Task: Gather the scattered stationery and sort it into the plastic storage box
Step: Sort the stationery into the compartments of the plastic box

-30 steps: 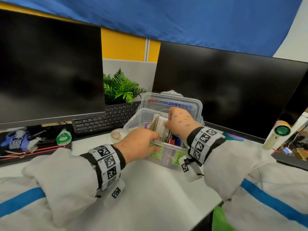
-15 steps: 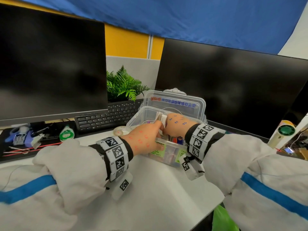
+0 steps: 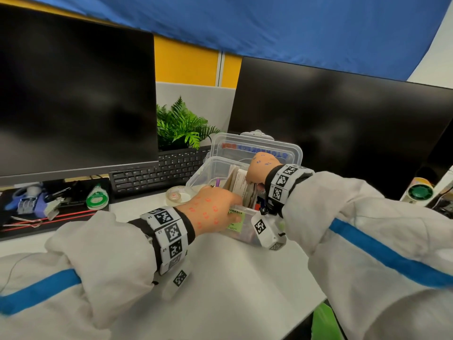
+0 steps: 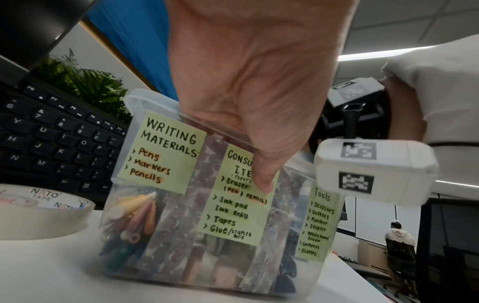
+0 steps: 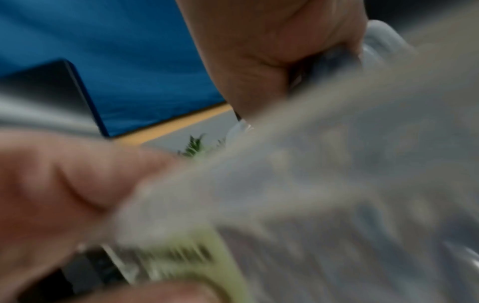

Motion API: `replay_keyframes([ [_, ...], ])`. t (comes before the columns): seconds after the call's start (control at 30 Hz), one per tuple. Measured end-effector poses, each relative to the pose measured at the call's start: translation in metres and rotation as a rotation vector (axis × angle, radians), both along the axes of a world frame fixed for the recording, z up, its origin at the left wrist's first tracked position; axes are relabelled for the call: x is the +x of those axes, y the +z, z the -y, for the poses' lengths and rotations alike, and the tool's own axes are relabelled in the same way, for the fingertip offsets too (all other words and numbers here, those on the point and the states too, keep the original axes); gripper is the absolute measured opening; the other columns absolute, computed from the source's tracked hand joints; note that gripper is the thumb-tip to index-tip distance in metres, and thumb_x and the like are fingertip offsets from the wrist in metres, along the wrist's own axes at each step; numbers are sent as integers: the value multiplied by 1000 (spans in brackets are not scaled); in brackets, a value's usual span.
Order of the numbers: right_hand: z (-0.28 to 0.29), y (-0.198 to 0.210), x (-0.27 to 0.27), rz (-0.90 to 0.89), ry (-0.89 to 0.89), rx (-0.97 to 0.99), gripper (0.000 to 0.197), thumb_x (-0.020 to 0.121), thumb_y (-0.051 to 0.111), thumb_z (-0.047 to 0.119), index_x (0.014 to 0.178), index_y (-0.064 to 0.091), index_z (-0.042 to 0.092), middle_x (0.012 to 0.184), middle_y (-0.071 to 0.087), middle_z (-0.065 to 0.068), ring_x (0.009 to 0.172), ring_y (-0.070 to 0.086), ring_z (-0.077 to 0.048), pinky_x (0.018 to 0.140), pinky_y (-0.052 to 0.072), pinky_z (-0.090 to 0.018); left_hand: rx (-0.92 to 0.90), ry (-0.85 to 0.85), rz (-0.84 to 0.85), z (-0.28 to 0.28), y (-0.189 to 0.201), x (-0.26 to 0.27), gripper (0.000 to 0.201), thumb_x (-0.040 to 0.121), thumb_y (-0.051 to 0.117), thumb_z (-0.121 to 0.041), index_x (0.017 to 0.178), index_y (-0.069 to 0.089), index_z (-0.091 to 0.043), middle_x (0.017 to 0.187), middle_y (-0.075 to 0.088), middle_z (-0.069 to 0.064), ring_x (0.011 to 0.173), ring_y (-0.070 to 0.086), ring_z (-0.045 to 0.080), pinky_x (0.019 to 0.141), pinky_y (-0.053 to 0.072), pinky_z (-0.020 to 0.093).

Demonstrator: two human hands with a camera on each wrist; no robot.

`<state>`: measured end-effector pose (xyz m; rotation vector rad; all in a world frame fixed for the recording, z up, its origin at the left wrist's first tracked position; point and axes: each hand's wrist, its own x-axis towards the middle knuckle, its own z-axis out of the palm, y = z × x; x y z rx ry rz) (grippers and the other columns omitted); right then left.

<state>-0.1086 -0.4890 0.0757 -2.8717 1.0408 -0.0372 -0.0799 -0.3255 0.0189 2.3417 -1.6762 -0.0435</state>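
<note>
The left hand (image 3: 213,210) gripped the storage box (image 4: 207,235) rim — thumb on its front label. The right hand (image 3: 261,171) reached inside; whether its fingers grasped the paper pack (image 3: 241,184) beneath them — unclear.

Two dark monitors (image 3: 76,94), black keyboard (image 3: 159,173), green fern (image 3: 181,126), blue cloth (image 3: 294,25) overhead

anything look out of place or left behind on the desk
Yes: a tape roll lies on the desk left of the storage box, though the box's consumables note lists tapes. A green tape dispenser also sits outside.
</note>
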Motion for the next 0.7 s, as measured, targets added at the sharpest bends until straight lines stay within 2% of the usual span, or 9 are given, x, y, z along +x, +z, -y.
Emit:
replay_keyframes([
  [0.03,0,-3,1,-1,0,2,8,94,60,14,100,61,10,90,63,-11,81,64,-26,64,52,-30,-2,-3,-7,0,0,0,22,97,61,-36,115,66,-26,100,68,-5,91,58,17,78,33,28],
  [0.13,3,-18,2,36,4,-14,22,98,52,12,117,60,5,116,64,-13,107,64,-29,84,51,-34,-5,-18,-19,-3,1,0,24,97,61,-35,120,64,-26,98,65,-8,91,55,14,82,33,28],
  [0.17,2,-22,1,65,2,-29,22,99,52,14,118,59,7,118,63,-13,108,63,-28,85,50,-34,-9,-23,-21,-4,1,0,23,97,61,-34,118,64,-26,96,63,-9,91,55,15,82,34,28],
  [0.33,-1,-29,4,96,-23,49,29,93,65,41,98,52,15,91,57,-4,84,57,-22,71,46,-32,13,-39,-8,-6,3,1,19,97,60,-30,115,63,-27,90,56,-12,86,50,13,86,37,32],
  [0.47,-1,-23,-1,158,-88,121,17,98,52,24,99,59,9,81,56,-4,76,56,-20,69,46,-31,22,-47,-26,-7,3,2,20,96,60,-29,116,64,-25,94,63,-9,87,54,14,82,37,30],
  [0.53,-4,-17,-5,189,-111,213,17,99,45,17,97,59,8,93,62,-9,79,57,-20,73,44,-31,15,-53,-68,-7,3,5,21,96,60,-29,116,64,-25,98,66,-7,90,58,14,82,43,29],
  [0.6,-6,-7,-8,222,-121,309,18,99,46,9,110,60,6,110,64,-12,96,60,-25,81,43,-31,-10,-49,-116,-8,2,8,20,95,62,-29,115,64,-27,103,67,-8,95,61,13,83,51,30],
  [0.63,-6,-2,-10,230,-150,353,20,99,48,7,116,58,5,106,63,-11,99,60,-26,84,45,-32,-29,-48,-140,-8,2,10,19,94,63,-28,113,64,-27,104,66,-9,98,61,12,85,53,31],
  [0.7,-2,7,-15,254,-167,452,17,98,47,7,112,55,3,95,61,-10,91,62,-26,83,52,-35,-96,-49,-185,-8,1,15,16,91,68,-30,107,65,-28,106,64,-10,100,60,11,89,54,33],
])
